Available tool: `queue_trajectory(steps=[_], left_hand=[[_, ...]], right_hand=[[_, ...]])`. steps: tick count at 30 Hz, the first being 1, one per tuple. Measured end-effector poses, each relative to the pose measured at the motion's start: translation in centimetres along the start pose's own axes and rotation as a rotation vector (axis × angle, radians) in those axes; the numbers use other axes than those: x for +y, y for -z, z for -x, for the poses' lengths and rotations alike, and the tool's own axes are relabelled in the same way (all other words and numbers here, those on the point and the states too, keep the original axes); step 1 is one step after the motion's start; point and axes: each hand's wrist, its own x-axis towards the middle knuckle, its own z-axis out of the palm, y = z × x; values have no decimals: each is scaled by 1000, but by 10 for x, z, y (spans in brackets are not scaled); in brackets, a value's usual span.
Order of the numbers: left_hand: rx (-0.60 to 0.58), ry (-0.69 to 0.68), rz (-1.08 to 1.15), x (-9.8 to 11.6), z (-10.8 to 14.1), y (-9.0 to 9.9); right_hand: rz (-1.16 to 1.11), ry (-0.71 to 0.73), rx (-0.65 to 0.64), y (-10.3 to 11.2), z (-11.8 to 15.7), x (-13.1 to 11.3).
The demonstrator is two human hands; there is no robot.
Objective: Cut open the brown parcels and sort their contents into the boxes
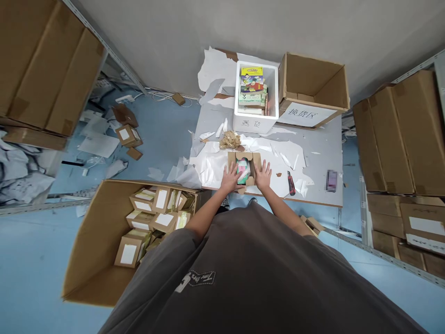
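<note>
- Small cardboard box [232, 158] stands with its flaps spread at the near edge of the table [325, 148], between the two hands, mouth up.
- Inside it lies a green-and-pink packet [242, 166], with something white beside it that is too small to make out.
- Left hand [230, 179] lies over the box's left side, fingertips reaching in to the packet; whether they grip it or merely touch it, I cannot tell.
- Right hand [263, 175] is spread and unclenched against the box's right side, seemingly steadying it.
- Step in hand, as I judge it: handling the contents of an opened box. Moving the packet would call for a firm pinch by the left fingers while the right braces the cardboard.
- Crumpled brown material [229, 140] sits just beyond the box; a red-and-black cutter [291, 183] lies to its right.
- White foam box [242, 122], further back, holds a yellow-topped picture pack [252, 81] and other packages.
- Open carton [314, 74] beside it bears a handwritten sheet and shows its inner walls.
- Large carton [91, 232], left of the person, holds many small taped boxes [163, 221], several with white labels.
</note>
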Motion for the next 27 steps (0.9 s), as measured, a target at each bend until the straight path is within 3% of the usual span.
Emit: queue_trajectory(steps=[4,8,12,20,27], left_hand=[[13,95,-40,17,8,-13],[-50,252,-35,24,0,-24],[-81,244,41,24,-6,-31],[-43,210,98,37,9,-40],[-60,-15,138,36,32,-36]], right_hand=[[16,227,-118,21,-13,9],[-131,446,-296,33,-29,5],[-126,396,-337,36,-38,-7],[-63,356,-301,43,-61,-25],[-88,216,-254,26,-94,-47]])
